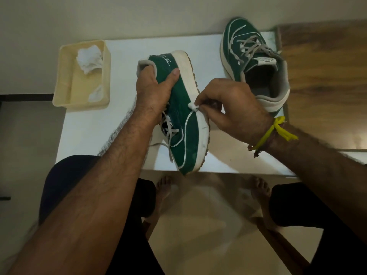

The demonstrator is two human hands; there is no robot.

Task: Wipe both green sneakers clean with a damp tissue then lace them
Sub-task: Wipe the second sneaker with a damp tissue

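While the left hand [154, 88] grips the near sneaker [182, 116] by its heel, tipped on its side over the white table [89, 126], the right hand [232, 106] pinches a small tissue wad [193, 106] against its sole edge — farther right, the second sneaker [256, 62] stands upright; far left, crumpled tissues [89, 59] fill a cream tray [63, 84].

- i see a white bench [119, 124] carrying everything.
- a cream basket [59, 90] sits at its far left edge.
- wooden flooring [327, 66] shows to the right.
- my bare feet [162, 187] below.
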